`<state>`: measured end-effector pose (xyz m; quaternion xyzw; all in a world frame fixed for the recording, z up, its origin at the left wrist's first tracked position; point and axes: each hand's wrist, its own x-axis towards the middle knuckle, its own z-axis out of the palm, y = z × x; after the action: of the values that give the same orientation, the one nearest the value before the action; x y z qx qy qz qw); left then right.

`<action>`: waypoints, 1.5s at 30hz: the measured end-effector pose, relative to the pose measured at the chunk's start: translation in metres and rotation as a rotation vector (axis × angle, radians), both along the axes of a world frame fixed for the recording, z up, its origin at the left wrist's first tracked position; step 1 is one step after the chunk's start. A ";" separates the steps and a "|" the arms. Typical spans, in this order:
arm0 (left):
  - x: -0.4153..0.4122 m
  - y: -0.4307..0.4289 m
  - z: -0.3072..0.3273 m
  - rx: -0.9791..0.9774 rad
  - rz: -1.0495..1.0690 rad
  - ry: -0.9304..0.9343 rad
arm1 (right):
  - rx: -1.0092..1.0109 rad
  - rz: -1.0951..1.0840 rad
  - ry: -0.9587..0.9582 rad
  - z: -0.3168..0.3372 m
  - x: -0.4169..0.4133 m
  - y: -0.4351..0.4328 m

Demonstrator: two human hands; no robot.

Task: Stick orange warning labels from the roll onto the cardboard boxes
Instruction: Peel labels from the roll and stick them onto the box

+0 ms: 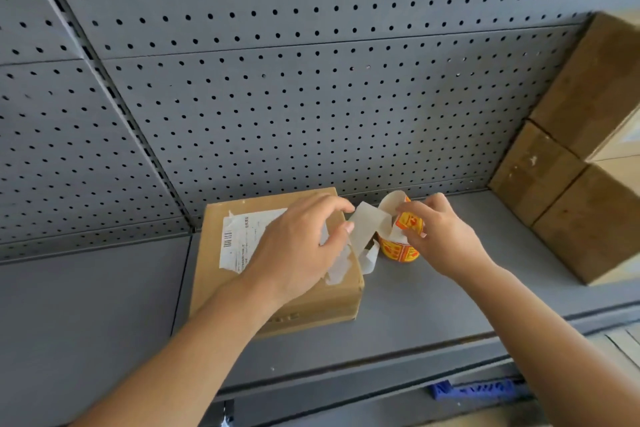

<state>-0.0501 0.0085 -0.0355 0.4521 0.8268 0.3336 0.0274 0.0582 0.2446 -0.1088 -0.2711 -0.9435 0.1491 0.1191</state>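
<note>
On shelf point(433, 305): closed cardboard box point(214, 218), label roll point(398, 251) just beside.

Soft even light, bowed blurry edges.

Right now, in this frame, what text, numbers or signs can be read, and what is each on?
Nothing reads clearly.
White shipping label on the cardboard box: barcode, print too small.
Orange label roll: red marks, blurred.
Box front: dark print, blurred.
Blue shelf tag: blurred.

The cardboard box point(277, 305) lies on the shelf point(433, 305), label roll point(398, 251) just right, stacked boxes point(571, 184) far right.
</note>
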 end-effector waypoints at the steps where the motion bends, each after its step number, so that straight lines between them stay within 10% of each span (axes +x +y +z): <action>1: 0.001 0.009 -0.001 -0.016 -0.021 0.006 | 0.032 0.005 -0.006 -0.001 -0.002 0.001; 13: -0.003 0.081 -0.012 -0.077 -0.116 -0.041 | -0.362 0.050 0.303 0.052 0.010 -0.001; 29: -0.004 0.084 -0.015 0.258 -0.062 -0.731 | -0.492 0.057 0.524 0.054 0.014 -0.037; 45: 0.002 0.078 -0.025 0.189 -0.125 -0.508 | -0.384 -0.014 0.366 0.054 0.019 -0.026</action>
<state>-0.0486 0.0862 -0.0607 0.4046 0.7293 0.5094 0.2120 0.0769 0.2191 -0.0544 -0.2639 -0.8587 0.3710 0.2353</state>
